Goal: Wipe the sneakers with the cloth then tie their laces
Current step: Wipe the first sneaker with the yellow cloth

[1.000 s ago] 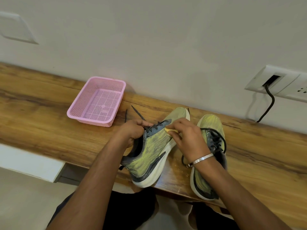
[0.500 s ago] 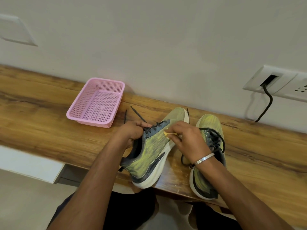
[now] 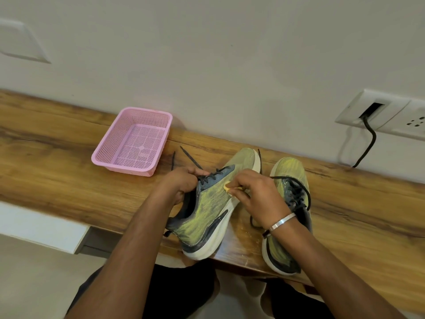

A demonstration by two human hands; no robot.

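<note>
wiping stage | left hand grips tilted sneaker | right hand pinches yellow cloth on it | other sneaker, laces untied

Head camera looks forward and down, close over the wooden shelf.

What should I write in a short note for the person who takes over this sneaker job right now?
Left hand: closed on the collar and lace area of the left sneaker, which is tipped on its side on the wooden shelf.
Right hand: pinches a small yellow cloth against that sneaker's upper.
Right sneaker: stands on its sole beside it, laces loose.
Pink basket: empty, left of the shoes.
Done: wiping of the left sneaker is under way; how much is clean I cannot tell.
Left: finish wiping it, wipe the right sneaker, tie both pairs of laces.
</note>
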